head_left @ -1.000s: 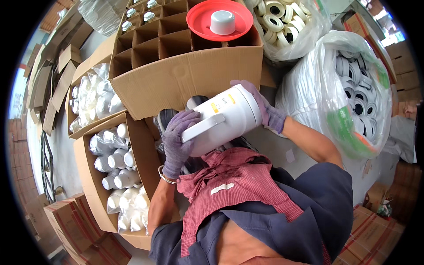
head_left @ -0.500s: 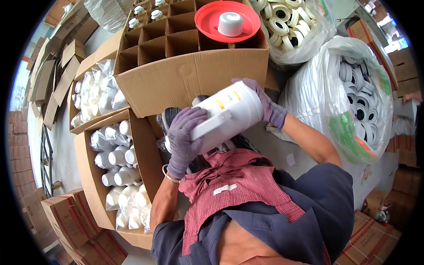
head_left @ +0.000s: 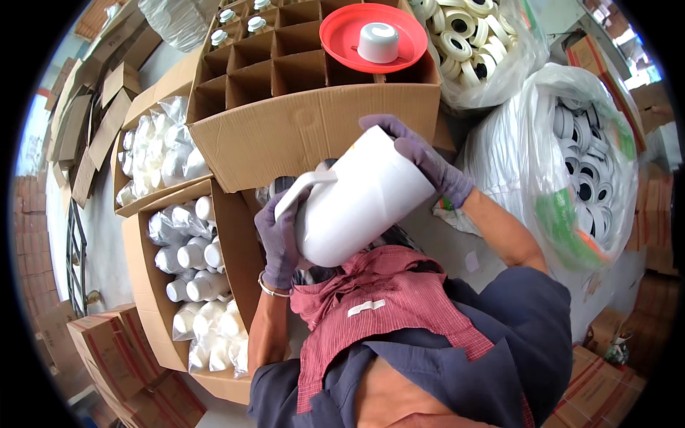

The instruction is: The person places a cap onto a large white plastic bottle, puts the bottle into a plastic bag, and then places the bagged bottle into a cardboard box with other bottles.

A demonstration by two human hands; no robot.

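Observation:
A white plastic jug [head_left: 371, 203] with a curved handle lies tilted between my gloved hands, over my lap. My left hand [head_left: 277, 239] is closed around its lower left end, by the handle [head_left: 303, 189]. At the upper right end, my right hand [head_left: 424, 157] grips the rim with bent fingers. Just beyond the jug stands a carton with dividers [head_left: 314, 135]. A red plastic basin [head_left: 339, 39] rests on that carton, with a white round cap [head_left: 378, 44] inside. Several clear-topped pieces [head_left: 257, 25] stand in its far left compartments.
Two open cartons on my left hold bagged white bottle-like parts [head_left: 164, 143] and white capped parts [head_left: 207, 285]. Clear plastic bags at the right contain cream rings [head_left: 457, 46] and white rings [head_left: 585, 178]. Flattened cardboard [head_left: 89, 121] leans at far left; closed cartons [head_left: 114, 353] are stacked near lower left.
The jug has been turned about its length, so its orange-marked label has rolled nearly out of sight and the handle faces up-left. My left hand has shifted left and down along it.

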